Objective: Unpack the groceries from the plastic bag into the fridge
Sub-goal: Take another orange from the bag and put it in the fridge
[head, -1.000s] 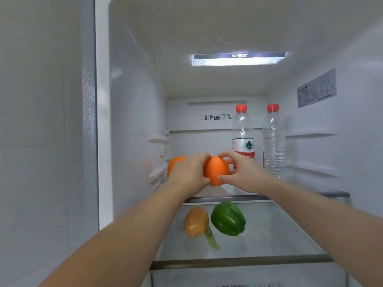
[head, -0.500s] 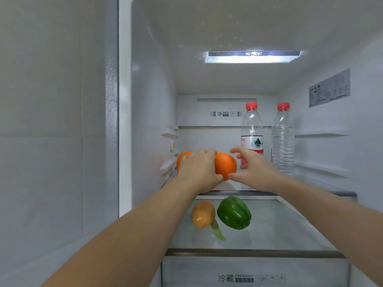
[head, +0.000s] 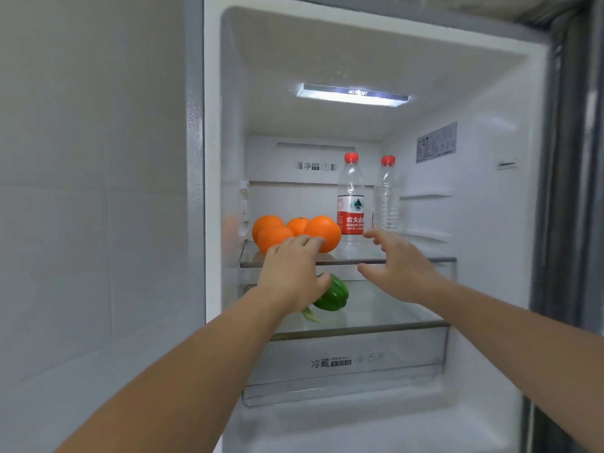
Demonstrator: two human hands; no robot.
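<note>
Head view: open white fridge interior (head: 483,243) fills the centre and right of the frame, lit by a ceiling strip lamp (head: 353,97) at upper centre. Upper glass shelf (head: 408,260), mid-frame: four round orange citrus fruits (head: 295,235) clustered at its left end, touching one another; just right of them a clear plastic water bottle with red cap and red-and-white label (head: 350,204), and beside that a second clear red-capped bottle without a visible label (head: 387,194). Lower glass shelf (head: 392,323): one glossy green bell pepper (head: 333,294), partly hidden behind the left wrist. Below, a translucent drawer with printed front (head: 346,364). Left hand (head: 291,273): palm down, fingers loosely extended, tips at or just before the nearest orange; contact cannot be told; holding nothing. Right hand (head: 397,269): spread open, empty, in front of the labelled bottle's base and apart from it. Plastic bag: not in view. Risks, as judged: the oranges sit near the shelf's front edge, and a nudge from the left fingertips could roll one off onto the pepper below or out of the fridge; a sideways sweep of the right hand could tip the tall, narrow labelled bottle into its neighbour.
</note>
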